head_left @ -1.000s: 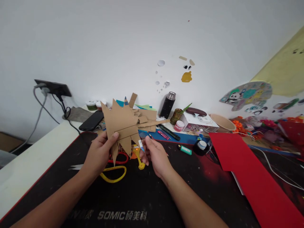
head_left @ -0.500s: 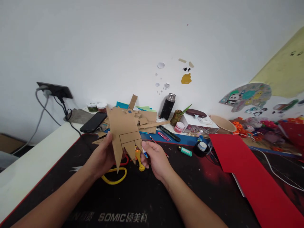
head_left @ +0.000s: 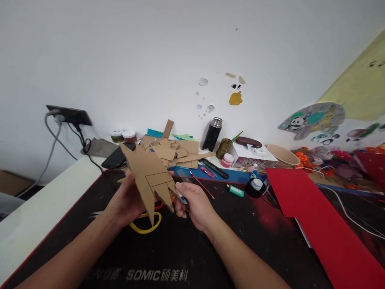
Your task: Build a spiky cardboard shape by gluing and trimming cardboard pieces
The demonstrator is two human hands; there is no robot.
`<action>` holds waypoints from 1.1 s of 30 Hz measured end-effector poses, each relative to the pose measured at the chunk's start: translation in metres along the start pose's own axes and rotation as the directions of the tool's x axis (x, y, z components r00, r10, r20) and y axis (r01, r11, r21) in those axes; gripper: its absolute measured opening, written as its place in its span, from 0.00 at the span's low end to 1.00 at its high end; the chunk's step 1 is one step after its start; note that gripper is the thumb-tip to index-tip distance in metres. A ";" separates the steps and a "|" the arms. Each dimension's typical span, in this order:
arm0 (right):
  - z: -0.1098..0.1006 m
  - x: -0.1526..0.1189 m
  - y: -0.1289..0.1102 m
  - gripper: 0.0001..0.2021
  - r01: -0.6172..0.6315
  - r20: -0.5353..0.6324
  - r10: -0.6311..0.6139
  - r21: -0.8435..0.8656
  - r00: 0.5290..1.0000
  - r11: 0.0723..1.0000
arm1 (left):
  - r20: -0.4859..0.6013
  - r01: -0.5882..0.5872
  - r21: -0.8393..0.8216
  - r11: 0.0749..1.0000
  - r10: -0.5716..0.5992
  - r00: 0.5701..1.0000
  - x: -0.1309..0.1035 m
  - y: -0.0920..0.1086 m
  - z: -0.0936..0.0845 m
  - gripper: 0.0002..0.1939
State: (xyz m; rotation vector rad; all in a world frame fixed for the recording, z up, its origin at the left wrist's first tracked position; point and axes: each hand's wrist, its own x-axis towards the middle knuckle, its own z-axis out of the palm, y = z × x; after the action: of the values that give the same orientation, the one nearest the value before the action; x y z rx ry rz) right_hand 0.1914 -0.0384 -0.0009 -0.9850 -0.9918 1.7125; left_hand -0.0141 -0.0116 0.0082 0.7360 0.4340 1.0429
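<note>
1. The cardboard (head_left: 141, 172), a spiky piece, is held up over the near middle of the mat (head_left: 210, 257), tilted, between the two hands.
2. The left hand (head_left: 128, 206) is clamped on the cardboard's left edge; most of its fingers are hidden behind it.
3. The right hand (head_left: 195, 202), apart from the left, is at the cardboard's right edge, with thumb and fingers closed on a white-and-blue thing (head_left: 181, 196), mostly covered. I cannot tell what it is, or whether these fingers also grip the cardboard.
4. Done, as far as the visible face shows: the jagged outline looks cut, with several sharp points, and dark straight lines are drawn across the lower right part, framing a long box.
5. Left, by my judgement: the area inside those lines is uncut, and the face is bare but for the lines. Whether they mark cuts or only decoration cannot be told; the back is hidden.
6. Scissors (head_left: 144, 231) with a yellow handle lie under the hands, partly covered, in neither hand's grip.
7. Cut scraps (head_left: 164, 151) are heaped at the far side; a pencil (head_left: 202, 185) lies right of them, nearer, unheld.
</note>
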 end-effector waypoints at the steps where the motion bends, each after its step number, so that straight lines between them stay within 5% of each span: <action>1: 0.000 0.000 0.000 0.29 -0.006 0.003 0.006 0.006 1.000 1.000 | -0.025 -0.018 -0.028 0.999 0.017 1.000 0.001 0.001 -0.001 0.33; 11: -0.004 0.003 -0.001 0.23 0.063 -0.036 -0.062 0.044 0.997 0.997 | -0.254 -0.203 -0.233 0.951 0.142 0.957 0.008 0.007 -0.005 0.22; 22: -0.005 0.005 -0.005 0.25 0.110 -0.130 -0.098 0.092 0.987 0.990 | -0.270 -0.216 -0.252 0.944 0.145 0.952 0.009 0.011 -0.002 0.20; 33: -0.003 0.004 0.001 0.32 0.012 0.002 -0.012 0.078 1.000 0.997 | -0.246 -0.179 -0.113 0.977 0.147 0.958 0.007 0.005 0.002 0.22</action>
State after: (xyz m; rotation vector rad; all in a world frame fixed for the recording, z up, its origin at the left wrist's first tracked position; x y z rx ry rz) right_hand 0.1928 -0.0345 -0.0032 -0.9250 -0.9230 1.7296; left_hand -0.0126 -0.0050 0.0130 0.5355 0.5082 1.3103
